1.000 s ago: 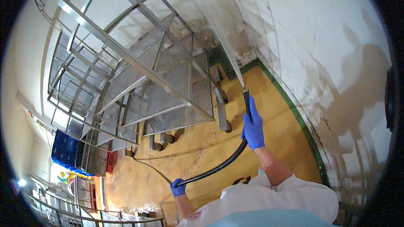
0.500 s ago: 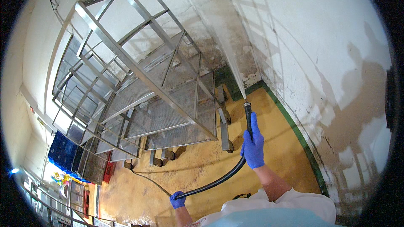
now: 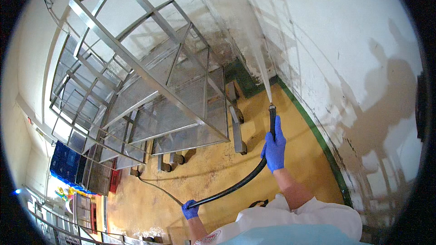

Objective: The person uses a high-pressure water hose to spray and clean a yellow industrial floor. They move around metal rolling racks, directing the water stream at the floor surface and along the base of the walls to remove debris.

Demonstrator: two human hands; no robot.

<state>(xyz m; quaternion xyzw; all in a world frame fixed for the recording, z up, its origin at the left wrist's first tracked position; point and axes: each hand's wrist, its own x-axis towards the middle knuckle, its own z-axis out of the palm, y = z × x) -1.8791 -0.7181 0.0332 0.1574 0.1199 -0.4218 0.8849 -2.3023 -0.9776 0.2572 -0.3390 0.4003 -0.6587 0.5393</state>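
Note:
My right hand (image 3: 274,149), in a blue glove, is wrapped round the front end of a black hose (image 3: 243,182), with the index finger lying along it. From the hose's metal nozzle (image 3: 272,106) a white water jet (image 3: 262,70) shoots up toward the wall corner. Lower and to the left, my gloved left hand (image 3: 190,209) grips the same hose farther back. Between both hands the hose bends in a curve. Beyond the left hand, a thinner line runs over the floor toward the metal racks.
Tall metal racks (image 3: 150,75) with mesh shelves and wheeled feet stand at the left. A stained white wall (image 3: 313,41) with a green base strip (image 3: 313,134) rises on the right. Blue crates (image 3: 65,163) are stacked far left. The yellow floor (image 3: 213,161) looks wet in places.
The nozzle has moved slightly up and right, and its jet now slants more to the left. Both hands keep their hold. The racks appear shifted a little left and up.

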